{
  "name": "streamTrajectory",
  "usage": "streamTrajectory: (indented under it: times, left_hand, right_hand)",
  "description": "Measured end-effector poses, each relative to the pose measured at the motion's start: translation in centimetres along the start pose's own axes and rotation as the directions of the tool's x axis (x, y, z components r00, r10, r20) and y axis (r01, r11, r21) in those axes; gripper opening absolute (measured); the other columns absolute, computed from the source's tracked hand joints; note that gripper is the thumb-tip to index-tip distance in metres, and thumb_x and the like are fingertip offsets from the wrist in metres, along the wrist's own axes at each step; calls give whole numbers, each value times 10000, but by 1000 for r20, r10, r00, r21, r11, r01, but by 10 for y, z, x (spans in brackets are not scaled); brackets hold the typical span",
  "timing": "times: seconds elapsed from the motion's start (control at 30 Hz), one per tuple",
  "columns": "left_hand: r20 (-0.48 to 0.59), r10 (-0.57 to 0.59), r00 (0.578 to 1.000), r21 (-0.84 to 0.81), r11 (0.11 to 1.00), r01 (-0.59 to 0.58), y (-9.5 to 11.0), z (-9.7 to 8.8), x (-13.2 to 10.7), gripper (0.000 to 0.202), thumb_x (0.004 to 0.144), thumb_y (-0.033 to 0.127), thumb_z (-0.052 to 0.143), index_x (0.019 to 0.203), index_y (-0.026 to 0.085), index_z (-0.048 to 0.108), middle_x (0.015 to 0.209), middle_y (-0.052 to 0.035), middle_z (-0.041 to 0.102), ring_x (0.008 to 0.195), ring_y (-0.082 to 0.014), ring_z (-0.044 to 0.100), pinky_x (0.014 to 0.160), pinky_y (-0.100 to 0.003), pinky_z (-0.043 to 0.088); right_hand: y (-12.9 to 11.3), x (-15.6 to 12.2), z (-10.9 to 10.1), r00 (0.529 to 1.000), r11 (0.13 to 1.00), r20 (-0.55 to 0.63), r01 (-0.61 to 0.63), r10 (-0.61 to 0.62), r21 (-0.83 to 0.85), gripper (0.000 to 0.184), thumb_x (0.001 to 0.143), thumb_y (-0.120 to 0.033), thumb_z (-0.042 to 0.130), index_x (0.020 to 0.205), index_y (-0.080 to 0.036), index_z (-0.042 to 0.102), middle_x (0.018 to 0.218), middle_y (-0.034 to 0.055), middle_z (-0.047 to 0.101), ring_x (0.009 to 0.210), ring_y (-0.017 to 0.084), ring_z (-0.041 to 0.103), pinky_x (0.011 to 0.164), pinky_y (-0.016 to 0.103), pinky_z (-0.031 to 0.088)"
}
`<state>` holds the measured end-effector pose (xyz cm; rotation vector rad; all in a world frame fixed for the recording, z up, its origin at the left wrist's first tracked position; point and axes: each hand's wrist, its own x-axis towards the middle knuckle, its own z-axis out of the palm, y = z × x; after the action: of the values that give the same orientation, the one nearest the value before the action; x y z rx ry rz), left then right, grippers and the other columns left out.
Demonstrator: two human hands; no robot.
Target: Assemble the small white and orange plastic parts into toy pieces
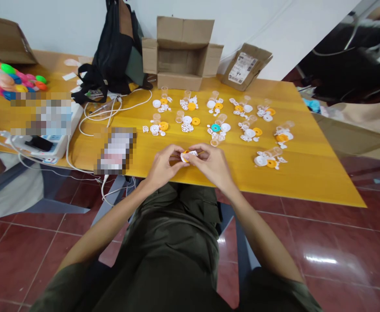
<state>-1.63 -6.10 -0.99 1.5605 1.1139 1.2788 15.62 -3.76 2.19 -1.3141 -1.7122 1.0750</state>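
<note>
Near the table's front edge, my left hand (166, 164) and my right hand (212, 164) meet around a small white and orange plastic part (185, 157). Fingers and thumbs of both hands pinch it from either side. A white perforated piece (193, 153) shows at its right, by my right fingertips. Just beyond my hands lies a clear plastic cup (215, 141) with small white pieces. Farther back, several small groups of parts sit in rows, among them an orange disc (195, 121), a white disc (225, 127) and a teal disc (215, 128).
An open cardboard box (179, 82) and a smaller labelled box (242, 71) stand against the wall. A black backpack (115, 52), white cables, a phone (116, 151) and a white device (63, 134) occupy the left. Colourful plastic pieces (14, 82) lie farther left; another person's leg shows there.
</note>
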Motion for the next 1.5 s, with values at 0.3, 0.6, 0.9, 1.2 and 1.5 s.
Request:
streamTrajectory:
  times: [0.3, 0.6, 0.9, 1.2, 1.5]
  left_hand:
    - [45, -47, 998, -82, 995, 50, -5, -2, 4, 396, 795, 473, 827, 982, 193, 620, 967, -62, 786, 906, -194, 771, 869, -338, 640]
    - [35, 1, 999, 10, 1000, -1, -6, -3, 2, 312, 844, 388, 788, 1009, 210, 592, 1021, -60, 765, 948, -188, 759, 885, -334, 630]
    - [33, 19, 999, 31, 999, -20, -9, -5, 2, 327, 849, 372, 778, 1045, 217, 567, 1053, -66, 759, 940, -185, 755, 876, -337, 626]
    - [81, -53, 995, -79, 995, 60, -7, -5, 5, 490, 765, 476, 851, 1049, 224, 542, 1027, -55, 769, 946, -194, 759, 859, -330, 626]
    - [4, 2, 1000, 41, 999, -2, -7, -5, 2, 365, 828, 371, 795, 1075, 216, 576, 1108, -78, 741, 991, -192, 742, 907, -333, 613]
  right_hand:
    - [0, -4, 2, 969, 963, 59, 246, -241, -111, 222, 834, -179, 699, 1045, -240, 728, 1074, 52, 781, 966, 238, 747, 921, 417, 603]
    - [-1, -4, 1, 958, 924, 74, 287, -278, -251, 263, 844, -161, 716, 1095, -237, 727, 1090, 70, 782, 956, 249, 743, 905, 424, 598]
    - [-5, -4, 4, 956, 903, 84, 292, -279, -317, 298, 870, -163, 701, 1155, -247, 718, 1136, 83, 773, 1031, 268, 728, 930, 434, 579]
    - [-1, -4, -8, 927, 919, 188, 355, -324, -169, 374, 883, -117, 689, 1218, -283, 702, 1203, 51, 761, 1109, 240, 711, 1019, 444, 547]
    - [-4, -10, 3, 963, 918, 21, 264, -270, -297, 273, 857, -225, 765, 1126, -242, 717, 1067, 83, 767, 895, 248, 744, 866, 439, 614]
